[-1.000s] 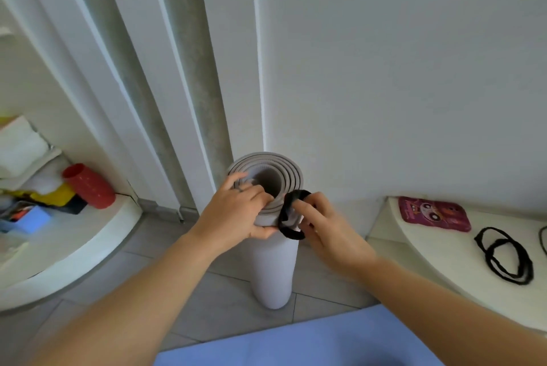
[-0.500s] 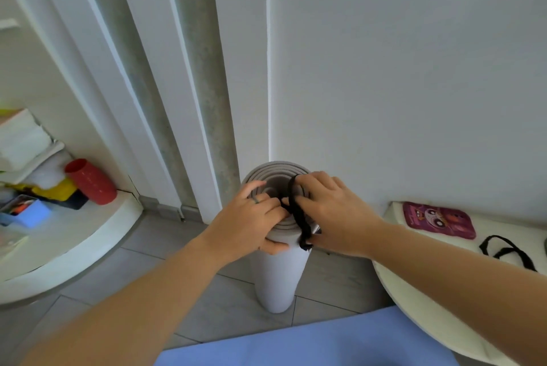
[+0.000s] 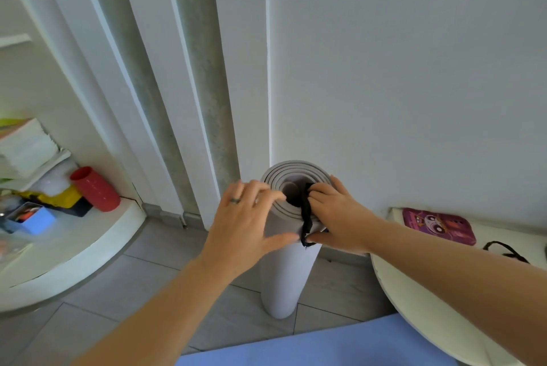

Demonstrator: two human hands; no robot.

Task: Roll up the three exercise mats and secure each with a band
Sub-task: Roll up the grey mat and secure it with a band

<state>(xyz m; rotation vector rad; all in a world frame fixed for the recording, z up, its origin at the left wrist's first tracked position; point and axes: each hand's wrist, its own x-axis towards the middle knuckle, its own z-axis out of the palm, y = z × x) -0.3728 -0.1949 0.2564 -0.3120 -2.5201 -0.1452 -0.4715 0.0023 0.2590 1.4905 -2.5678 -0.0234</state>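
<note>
A rolled grey mat [image 3: 281,276] stands upright on the floor against the white wall, its spiral end facing up. My right hand [image 3: 337,214] grips a black band [image 3: 306,217] stretched over the near rim of the roll's top. My left hand [image 3: 245,217] is at the left side of the roll's top, fingers spread and fairly straight, thumb along the mat's side. A blue mat [image 3: 310,345] lies flat on the floor at the bottom edge.
A white curved shelf [image 3: 414,300] on the right carries a purple pouch [image 3: 438,225] and another black band [image 3: 506,250]. A low white ledge [image 3: 74,250] on the left holds a red cylinder [image 3: 94,189], a blue box and folded items. Grey tiles cover the floor.
My right hand brought the band from beside the roll onto its top rim. My left hand loosened its grip on the roll, fingers now spread. The view moved closer.
</note>
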